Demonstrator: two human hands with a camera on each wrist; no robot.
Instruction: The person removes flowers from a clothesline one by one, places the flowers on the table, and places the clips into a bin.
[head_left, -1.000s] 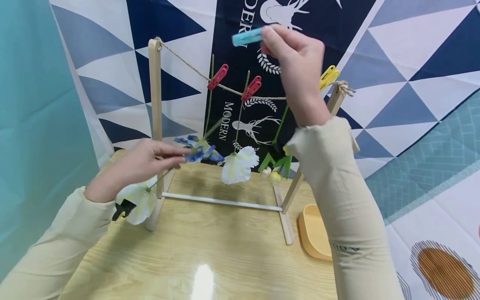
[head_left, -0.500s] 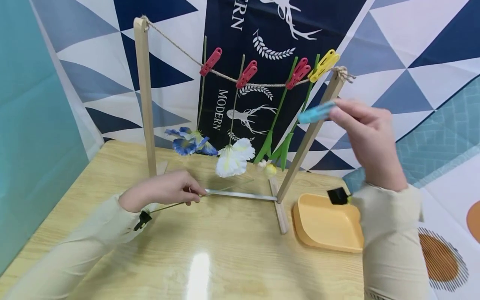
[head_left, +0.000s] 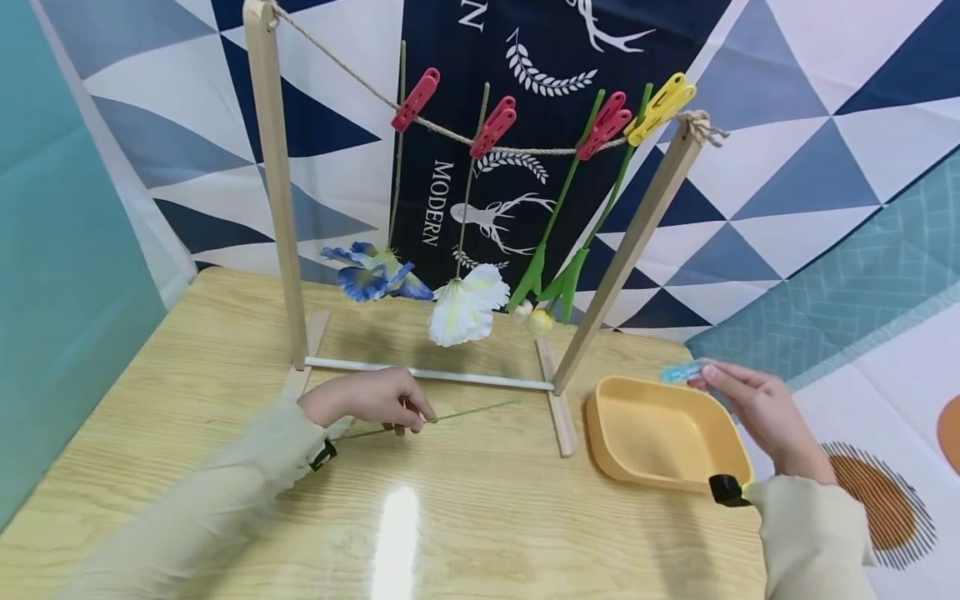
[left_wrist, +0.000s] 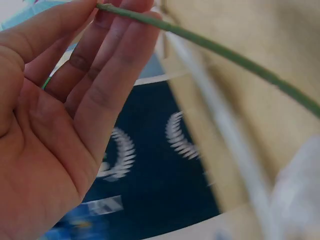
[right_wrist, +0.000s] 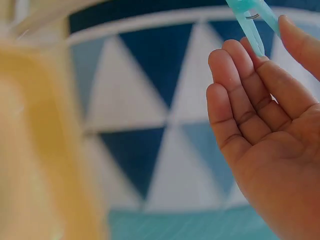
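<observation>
My left hand [head_left: 375,400] pinches a thin green flower stem [head_left: 476,411] low over the table, in front of the wooden frame. The stem [left_wrist: 225,52] crosses the fingertips in the left wrist view; its flower end is mostly hidden behind the wrist and sleeve. Between thumb and fingers my right hand [head_left: 761,412] holds a light blue clothespin [head_left: 681,372] at the back right corner of the yellow tray [head_left: 663,483]. In the right wrist view the clothespin [right_wrist: 250,22] sits at the thumb and fingertip, with the other fingers extended.
A rope [head_left: 551,152] spans the frame's wooden posts [head_left: 277,183]. Red clothespins [head_left: 495,127] hold a blue flower [head_left: 367,281], a white flower [head_left: 468,308] and a green-stemmed bud by their stems. A yellow clothespin [head_left: 662,108] holds another green stem. A white bar [head_left: 465,377] joins the frame's feet.
My left hand has come down and right from beside the blue flower with the stem. My right hand has dropped from above the rope to the tray at right, still holding the light blue clothespin.
</observation>
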